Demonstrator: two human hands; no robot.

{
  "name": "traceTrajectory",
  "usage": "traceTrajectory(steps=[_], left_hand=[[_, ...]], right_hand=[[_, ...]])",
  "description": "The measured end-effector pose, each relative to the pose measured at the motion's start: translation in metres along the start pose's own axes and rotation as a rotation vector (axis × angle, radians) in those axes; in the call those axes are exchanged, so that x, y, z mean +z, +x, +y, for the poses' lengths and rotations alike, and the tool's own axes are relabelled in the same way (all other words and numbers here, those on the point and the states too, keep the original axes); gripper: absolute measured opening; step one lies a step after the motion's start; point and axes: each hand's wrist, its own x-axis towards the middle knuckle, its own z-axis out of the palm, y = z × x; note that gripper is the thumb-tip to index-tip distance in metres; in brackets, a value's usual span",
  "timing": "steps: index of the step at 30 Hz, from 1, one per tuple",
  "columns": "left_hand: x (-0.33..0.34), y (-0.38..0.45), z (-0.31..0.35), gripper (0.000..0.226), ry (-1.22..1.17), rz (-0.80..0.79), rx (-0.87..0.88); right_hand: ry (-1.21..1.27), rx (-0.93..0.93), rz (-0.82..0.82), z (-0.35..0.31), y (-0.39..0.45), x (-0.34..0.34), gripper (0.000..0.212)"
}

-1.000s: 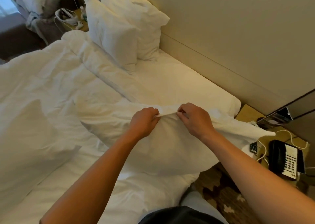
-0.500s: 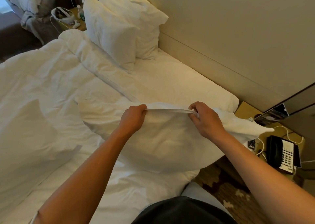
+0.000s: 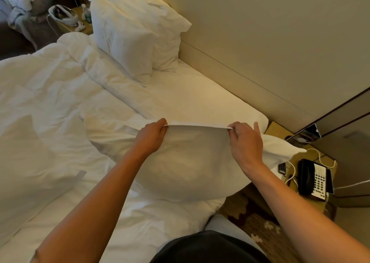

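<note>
A plump white pillow (image 3: 186, 162) lies on the bed's near edge, its top hem stretched taut.

Left hand (image 3: 152, 137) and right hand (image 3: 245, 142) pinching the top hem of a white pillow (image 3: 190, 162), hem pulled taut between them; pillow over a rumpled white bed (image 3: 60, 102) — two pillows (image 3: 128, 40) propped at the headboard; black telephone (image 3: 313, 178) on the bedside surface (image 3: 276, 128)

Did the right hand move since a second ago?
Yes. The right hand slid along the edge of the pillow toward the phone, away from the left hand, so the gap between the hands grew.
</note>
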Motion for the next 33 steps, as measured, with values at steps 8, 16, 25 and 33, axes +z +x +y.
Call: traceTrajectory(steps=[8,16,25,33], left_hand=[[0.016,-0.006,-0.018,0.028,0.05,-0.122,-0.066],[-0.009,-0.006,-0.032,0.027,0.107,-0.015,-0.027],[0.025,-0.036,-0.039,0.026,0.042,-0.118,-0.074],[0.016,-0.047,-0.035,0.024,-0.014,-0.002,-0.185]], right_hand=[[0.333,0.099,-0.122,0.003,-0.002,0.018,0.019],[-0.077,-0.073,-0.367,0.027,-0.004,0.034,0.041],[0.075,-0.047,-0.368,0.045,-0.019,0.034,0.02],[0.061,-0.05,-0.381,0.05,-0.012,0.028,0.011]])
